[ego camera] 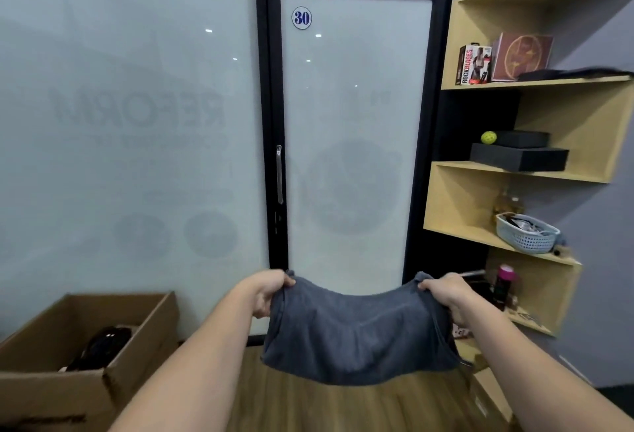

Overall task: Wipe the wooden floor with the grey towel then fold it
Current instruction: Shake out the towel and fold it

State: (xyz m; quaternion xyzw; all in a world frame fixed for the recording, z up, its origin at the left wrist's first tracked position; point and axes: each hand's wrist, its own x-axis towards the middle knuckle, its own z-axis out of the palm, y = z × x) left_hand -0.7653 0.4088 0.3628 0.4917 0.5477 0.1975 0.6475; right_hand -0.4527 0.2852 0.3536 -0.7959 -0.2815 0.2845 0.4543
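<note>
Dark grey terry towel (356,332), doubled over, hanging in mid-air above the brown wooden plank floor (343,407), sagging between two outstretched arms. Left hand (271,294) clenched around its upper left corner, right hand (446,294) around its upper right corner. Behind, a frosted glass door (353,143); left, an open brown cardboard box (85,356); right, pale wooden wall shelves (535,170).

The room was evenly, rather dimly lit, with a cool cast. Small bright ceiling-light reflections glinted on the frosted glass (130,105) above and beyond the left hand (269,294). Shadows were soft. Wide-angle distortion bent the shelves (535,83) above the right hand (446,294), and the frame's edges were slightly blurred.
</note>
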